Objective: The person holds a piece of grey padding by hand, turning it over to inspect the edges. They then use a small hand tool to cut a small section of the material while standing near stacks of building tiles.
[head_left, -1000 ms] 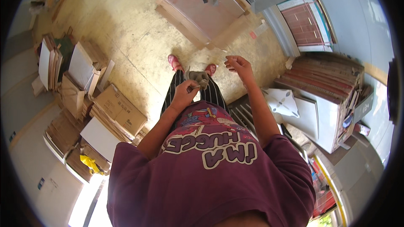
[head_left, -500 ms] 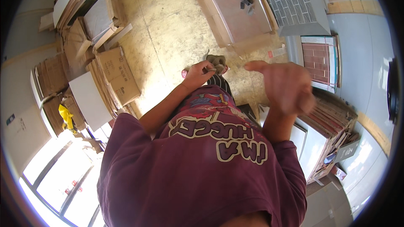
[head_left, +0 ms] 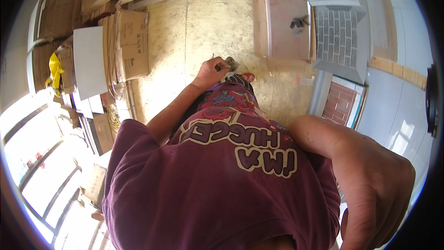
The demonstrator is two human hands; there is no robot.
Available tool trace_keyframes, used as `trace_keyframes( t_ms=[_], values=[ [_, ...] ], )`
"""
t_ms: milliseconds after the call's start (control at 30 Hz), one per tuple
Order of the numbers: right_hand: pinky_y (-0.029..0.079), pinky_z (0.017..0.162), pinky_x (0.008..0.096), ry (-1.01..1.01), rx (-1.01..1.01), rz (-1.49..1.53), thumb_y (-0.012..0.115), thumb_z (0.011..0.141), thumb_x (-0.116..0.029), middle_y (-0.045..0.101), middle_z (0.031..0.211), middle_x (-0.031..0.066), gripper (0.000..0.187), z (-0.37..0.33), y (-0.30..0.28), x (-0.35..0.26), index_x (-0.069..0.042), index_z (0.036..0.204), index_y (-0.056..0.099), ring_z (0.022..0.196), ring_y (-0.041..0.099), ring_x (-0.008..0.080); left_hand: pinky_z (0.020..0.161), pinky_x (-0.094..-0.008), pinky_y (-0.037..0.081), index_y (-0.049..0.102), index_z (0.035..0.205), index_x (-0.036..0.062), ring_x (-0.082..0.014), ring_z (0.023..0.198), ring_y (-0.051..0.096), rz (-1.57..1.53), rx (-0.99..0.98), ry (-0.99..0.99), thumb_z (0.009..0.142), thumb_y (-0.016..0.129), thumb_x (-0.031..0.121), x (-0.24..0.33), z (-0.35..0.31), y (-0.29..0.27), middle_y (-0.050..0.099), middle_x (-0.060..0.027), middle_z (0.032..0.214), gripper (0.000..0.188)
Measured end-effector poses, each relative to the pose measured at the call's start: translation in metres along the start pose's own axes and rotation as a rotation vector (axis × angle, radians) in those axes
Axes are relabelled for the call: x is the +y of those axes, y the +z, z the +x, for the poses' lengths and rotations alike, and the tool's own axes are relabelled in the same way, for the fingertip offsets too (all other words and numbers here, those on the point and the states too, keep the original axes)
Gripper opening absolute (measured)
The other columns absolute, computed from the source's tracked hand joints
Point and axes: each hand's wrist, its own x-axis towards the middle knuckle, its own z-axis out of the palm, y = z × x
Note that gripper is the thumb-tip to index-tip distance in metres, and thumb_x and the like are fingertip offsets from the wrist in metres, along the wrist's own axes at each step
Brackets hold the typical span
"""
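In front of my waist, my left hand (head_left: 212, 73) is closed, thumb and fingers pinched together. It grips a small, crumpled greyish cloth-like thing (head_left: 232, 66), whose exact kind I cannot make out. Close to the camera at the lower right, my right hand (head_left: 380, 194) looms large, with the wrist bent and the fingers curled downward. Its fingertips are cut off by the lower edge, so anything in them is hidden. Below my left hand a striped black-and-white garment and a reddish shoe (head_left: 249, 77) show.
Cardboard boxes (head_left: 133, 44) and a white panel (head_left: 90, 62) stand along the left, with a yellow bag (head_left: 55, 71) beside them. A flat carton-edged stack (head_left: 286, 28) lies ahead on the floor (head_left: 208, 14). Brick-patterned panels (head_left: 336, 39) lean at the right wall.
My right hand has swung from in front of me, index finger outstretched, back toward the camera at lower right. My left hand stays at my waist with its grip. The whole view has turned.
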Motion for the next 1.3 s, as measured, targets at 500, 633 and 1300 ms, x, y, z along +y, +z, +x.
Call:
trace_keyframes(
  t_ms=[500, 633, 1300],
  values=[
    [0.05, 0.062, 0.019, 0.076, -0.274, 0.39, 0.052, 0.074, 0.011, 0.055, 0.057, 0.0023, 0.02, 0.038, -0.006, 0.114, 0.001, 0.057, 0.056, 0.049, 0.053, 0.0087, 0.054, -0.0196, 0.04, 0.06, 0.08, 0.003, -0.0029, 0.059, 0.047, -0.172, 0.418, -0.086, 0.077, 0.066, 0.009, -0.036, -0.074, -0.082, 0.059, 0.0017, 0.073, 0.009],
    [0.048, 0.059, 0.0101, 0.06, -0.506, 0.568, 0.048, 0.075, 0.015, 0.055, 0.056, -0.0009, 0.026, 0.064, -0.013, 0.157, 0.001, 0.055, 0.055, 0.048, 0.053, 0.0055, 0.054, -0.0198, 0.04, 0.06, 0.081, 0.0028, -0.0031, 0.059, 0.047, -0.143, 0.492, -0.119, 0.077, 0.066, 0.008, -0.038, -0.087, -0.087, 0.059, 0.0016, 0.071, 0.009],
    [0.049, 0.068, 0.0265, 1.307, -0.079, -0.797, 0.069, 0.076, -0.013, 0.061, 0.09, 0.0075, 0.028, -0.196, -0.143, 0.238, -0.004, 0.102, 0.061, 0.077, 0.06, 0.0124, 0.065, -0.0199, 0.045, 0.057, 0.089, 0.0008, -0.0054, 0.074, 0.055, -0.436, 0.803, -0.074, 0.083, 0.063, 0.007, 0.005, -0.115, -0.074, 0.061, -0.0025, 0.085, 0.011]
  ],
)
